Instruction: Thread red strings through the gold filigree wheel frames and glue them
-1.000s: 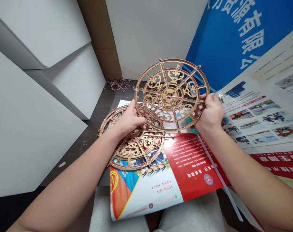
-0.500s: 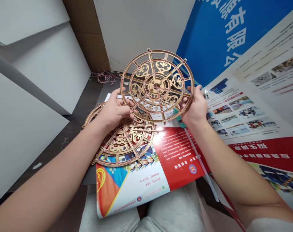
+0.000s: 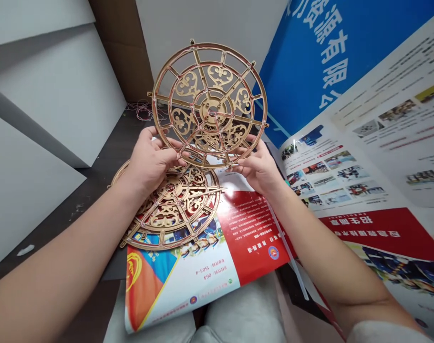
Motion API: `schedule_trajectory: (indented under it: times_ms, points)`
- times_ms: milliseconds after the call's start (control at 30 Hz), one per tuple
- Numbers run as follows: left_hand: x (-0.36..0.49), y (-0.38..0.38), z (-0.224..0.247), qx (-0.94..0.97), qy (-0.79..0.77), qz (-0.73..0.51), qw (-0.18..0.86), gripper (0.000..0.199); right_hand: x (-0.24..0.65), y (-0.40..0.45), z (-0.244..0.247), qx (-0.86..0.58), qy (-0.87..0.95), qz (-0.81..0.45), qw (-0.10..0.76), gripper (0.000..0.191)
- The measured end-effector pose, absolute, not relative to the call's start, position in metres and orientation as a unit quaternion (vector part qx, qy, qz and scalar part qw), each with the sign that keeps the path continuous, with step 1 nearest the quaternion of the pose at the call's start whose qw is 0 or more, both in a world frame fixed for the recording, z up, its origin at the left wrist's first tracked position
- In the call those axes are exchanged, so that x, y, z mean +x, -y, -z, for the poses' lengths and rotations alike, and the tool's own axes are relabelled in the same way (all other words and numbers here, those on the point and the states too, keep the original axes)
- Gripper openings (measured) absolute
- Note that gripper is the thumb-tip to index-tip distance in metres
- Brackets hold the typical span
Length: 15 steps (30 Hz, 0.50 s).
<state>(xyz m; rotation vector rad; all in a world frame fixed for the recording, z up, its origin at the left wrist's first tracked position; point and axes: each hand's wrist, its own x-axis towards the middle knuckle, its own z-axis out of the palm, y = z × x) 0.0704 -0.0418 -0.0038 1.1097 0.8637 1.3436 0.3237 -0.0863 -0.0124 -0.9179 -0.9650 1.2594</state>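
I hold up a round gold openwork wheel [image 3: 208, 102] with scrollwork panels, spokes and thin pink wire wound along its bars. My left hand [image 3: 152, 159] grips its lower left rim. My right hand [image 3: 260, 166] pinches its lower right rim between the fingertips. Below my left hand, a second gold wheel [image 3: 174, 207] of the same pattern lies flat on a printed red-and-white brochure [image 3: 253, 233]. My left hand hides part of that lower wheel.
A large printed poster [image 3: 346, 162] and a blue banner [image 3: 327, 62] lean at the right. White boards [image 3: 31, 95] stand at the left, with brown cardboard [image 3: 120, 52] behind. A tangle of thin wire [image 3: 143, 112] lies on the dark surface [image 3: 95, 190]. A white plastic strip [image 3: 286, 252] lies across the brochure's edge.
The held wheel has risen higher and tilted more upright. My right hand has shifted from the wheel's right rim to its lower right rim, now pinching with the fingertips. The view has drifted.
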Motion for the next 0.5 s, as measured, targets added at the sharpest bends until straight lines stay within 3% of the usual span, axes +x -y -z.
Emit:
schedule_trajectory:
  times_ms: [200, 500]
  points:
    - [0.0739, 0.0445, 0.0066, 0.487, -0.346, -0.572, 0.562, 0.066, 0.3173, 0.085, 0.0204, -0.402, 0.428, -0.524, 0.617, 0.083]
    - [0.0773, 0.0507, 0.0059, 0.495, -0.345, -0.571, 0.557, 0.066, 0.3142, 0.0834, 0.0238, -0.391, 0.417, -0.493, 0.656, 0.082]
